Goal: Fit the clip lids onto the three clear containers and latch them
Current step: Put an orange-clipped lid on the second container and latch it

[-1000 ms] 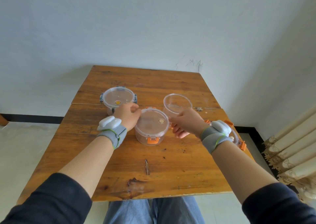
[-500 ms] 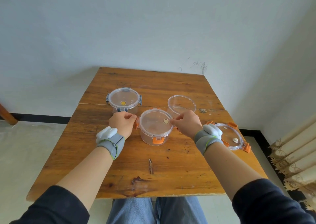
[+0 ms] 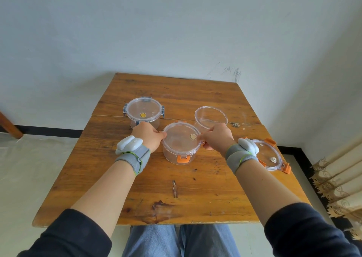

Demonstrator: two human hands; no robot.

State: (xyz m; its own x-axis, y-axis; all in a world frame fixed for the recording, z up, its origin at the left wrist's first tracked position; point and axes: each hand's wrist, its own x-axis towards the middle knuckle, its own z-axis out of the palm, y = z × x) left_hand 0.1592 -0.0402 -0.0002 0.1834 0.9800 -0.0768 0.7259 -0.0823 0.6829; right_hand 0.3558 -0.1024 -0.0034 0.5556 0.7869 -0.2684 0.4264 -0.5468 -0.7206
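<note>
A clear round container with an orange-clip lid stands at the table's middle; its front clip is folded down. My left hand presses against its left side, fingers curled on the left clip. My right hand grips its right side at the right clip. Behind and to the left stands a clear container with a blue-clip lid on it. An open clear container without a lid stands behind my right hand. A loose orange-clip lid lies flat on the table to the right of my right wrist.
The wooden table has a seam across it behind the middle container and a crack near the front. A small metal bit lies right of the open container. A curtain hangs at the right. My knees show below the front edge.
Both hands have closed in on the sides of the orange-clip container. The view has shifted, so the loose lid at the right is now uncovered.
</note>
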